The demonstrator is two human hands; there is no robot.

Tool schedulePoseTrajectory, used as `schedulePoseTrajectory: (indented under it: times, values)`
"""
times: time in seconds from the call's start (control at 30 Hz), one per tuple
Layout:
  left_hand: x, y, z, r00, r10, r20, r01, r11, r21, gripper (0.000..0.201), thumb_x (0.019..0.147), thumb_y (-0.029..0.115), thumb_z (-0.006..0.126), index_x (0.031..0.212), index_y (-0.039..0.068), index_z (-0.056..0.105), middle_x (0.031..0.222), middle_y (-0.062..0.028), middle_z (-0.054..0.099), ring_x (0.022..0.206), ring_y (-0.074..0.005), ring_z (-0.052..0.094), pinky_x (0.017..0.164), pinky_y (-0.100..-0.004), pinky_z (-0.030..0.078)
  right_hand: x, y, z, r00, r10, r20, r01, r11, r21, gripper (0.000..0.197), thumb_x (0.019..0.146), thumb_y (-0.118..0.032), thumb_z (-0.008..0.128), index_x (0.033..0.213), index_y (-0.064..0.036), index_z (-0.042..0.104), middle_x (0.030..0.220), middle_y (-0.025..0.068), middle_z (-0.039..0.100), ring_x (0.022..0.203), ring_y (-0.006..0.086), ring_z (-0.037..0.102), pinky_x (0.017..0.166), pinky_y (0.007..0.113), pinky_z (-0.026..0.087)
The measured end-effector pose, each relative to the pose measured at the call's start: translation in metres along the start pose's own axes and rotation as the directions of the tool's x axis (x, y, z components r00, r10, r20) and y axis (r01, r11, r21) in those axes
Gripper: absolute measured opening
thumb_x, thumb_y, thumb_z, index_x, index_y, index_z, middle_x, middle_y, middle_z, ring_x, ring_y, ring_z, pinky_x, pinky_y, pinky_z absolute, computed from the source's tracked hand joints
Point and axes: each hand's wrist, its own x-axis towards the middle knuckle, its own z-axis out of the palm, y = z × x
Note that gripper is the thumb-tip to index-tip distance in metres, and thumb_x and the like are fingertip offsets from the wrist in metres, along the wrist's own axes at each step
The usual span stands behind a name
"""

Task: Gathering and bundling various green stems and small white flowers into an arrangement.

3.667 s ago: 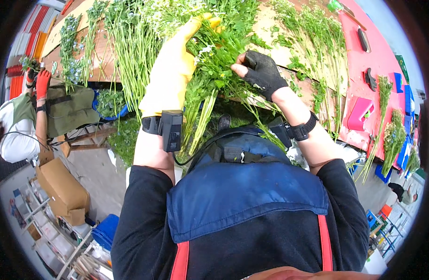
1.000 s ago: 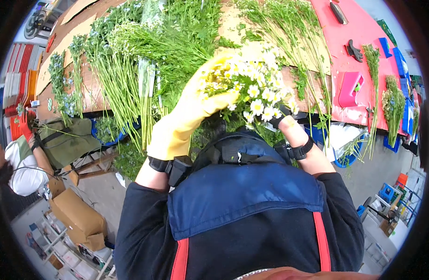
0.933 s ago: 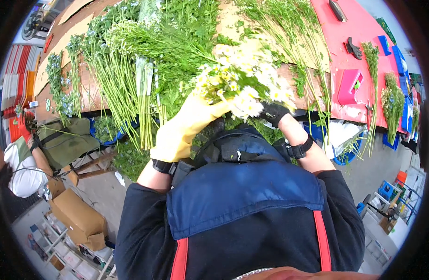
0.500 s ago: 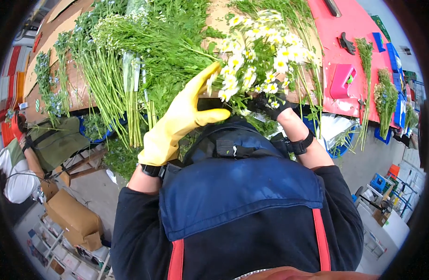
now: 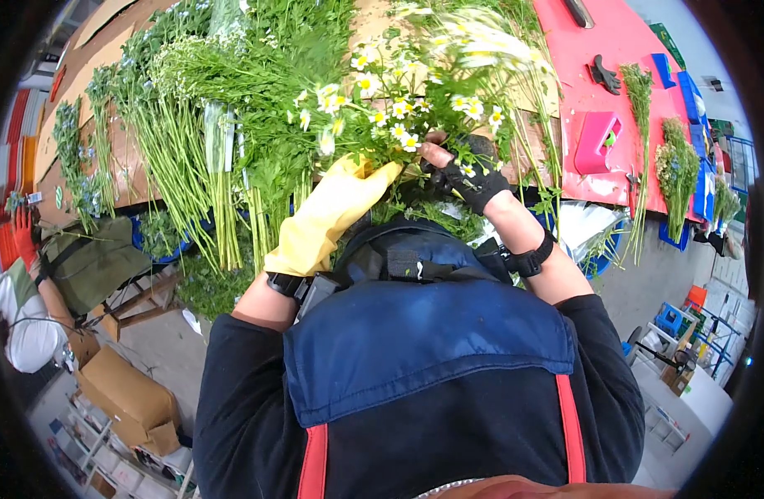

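Observation:
A loose bunch of white daisies with yellow centres (image 5: 399,112) stands in front of my chest, its blooms spread out and partly smeared by motion. My right hand (image 5: 473,179), in a black glove with bare fingertips, is closed on the stems just below the flowers. My left hand (image 5: 340,200) wears a yellow rubber glove. Its fingers are curled in at the left side of the bunch, against the stems; the fingertips are partly hidden by leaves and flowers. The lower stems between my hands are mostly hidden.
Long green stems (image 5: 195,166) lie heaped on the table at left. On the pink tabletop (image 5: 594,50) at right are a pink holder (image 5: 596,143), a dark glove (image 5: 604,75) and small flower bunches (image 5: 675,170). A co-worker's red-gloved hand (image 5: 24,233) shows at far left.
My left hand has gone from spread fingers to curled around the side of the bunch. My right hand has moved slightly left, and the blooms have fanned apart.

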Motion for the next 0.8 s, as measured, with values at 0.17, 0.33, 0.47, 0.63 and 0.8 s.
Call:
schedulePoseTrajectory:
  times: [0.17, 0.33, 0.47, 0.63, 0.8]
  values:
    - [0.009, -0.007, 0.011, 0.994, 0.059, 0.093, -0.058, 0.998, -0.006, 0.034, 0.099, 0.019, 0.067, 0.128, 0.001, 0.067, 0.117, -0.0055, 0.072, 0.106, -0.0125, 0.063, 0.097, -0.0301, 0.049, 0.001, 0.013, -0.007, 0.998, -0.041, 0.050, 0.039, 0.999, 0.027, 0.027, 0.093, -0.030, 0.073, 0.106, -0.0066, 0.076, 0.099, 0.0109, 0.078, 0.091, 0.0219, 0.075, 0.083, 0.036, 0.056]
    - [0.004, -0.015, 0.017, 0.974, 0.190, 0.121, -0.198, 0.978, 0.059, 0.035, 0.099, 0.015, 0.067, 0.132, 0.006, 0.066, 0.122, -0.0079, 0.071, 0.111, -0.0162, 0.065, 0.101, -0.0314, 0.049, 0.002, 0.039, -0.003, 0.940, -0.311, 0.137, 0.259, 0.917, 0.304, 0.022, 0.084, -0.015, 0.079, 0.104, -0.0054, 0.075, 0.094, 0.0113, 0.076, 0.087, 0.0234, 0.071, 0.079, 0.038, 0.056]
    - [-0.004, -0.016, 0.015, 0.981, 0.156, 0.112, -0.169, 0.978, 0.120, 0.034, 0.099, 0.017, 0.066, 0.131, 0.007, 0.067, 0.120, -0.0075, 0.072, 0.108, -0.0161, 0.066, 0.098, -0.0315, 0.050, -0.005, 0.059, -0.007, 0.906, -0.316, 0.280, 0.188, 0.896, 0.403, 0.041, 0.091, -0.009, 0.070, 0.131, -0.0035, 0.063, 0.129, 0.0130, 0.067, 0.114, 0.0264, 0.064, 0.098, 0.039, 0.053]
    - [-0.011, -0.016, 0.011, 0.988, 0.120, 0.100, -0.134, 0.979, 0.154, 0.033, 0.099, 0.019, 0.066, 0.129, 0.007, 0.068, 0.117, -0.0071, 0.073, 0.104, -0.0161, 0.067, 0.094, -0.0316, 0.052, -0.005, 0.073, -0.012, 0.880, -0.294, 0.372, 0.164, 0.925, 0.343, 0.052, 0.090, -0.010, 0.071, 0.140, -0.0034, 0.058, 0.135, 0.0106, 0.064, 0.122, 0.0236, 0.060, 0.108, 0.039, 0.047]
    - [-0.011, -0.021, 0.013, 0.990, 0.112, 0.091, -0.127, 0.976, 0.178, 0.031, 0.099, 0.021, 0.065, 0.128, 0.008, 0.069, 0.114, -0.0066, 0.074, 0.101, -0.0160, 0.068, 0.091, -0.0318, 0.053, 0.000, 0.083, -0.011, 0.791, -0.521, 0.321, 0.522, 0.848, 0.091, 0.052, 0.091, -0.011, 0.071, 0.141, -0.0044, 0.056, 0.136, 0.0098, 0.063, 0.122, 0.0217, 0.060, 0.108, 0.038, 0.048]
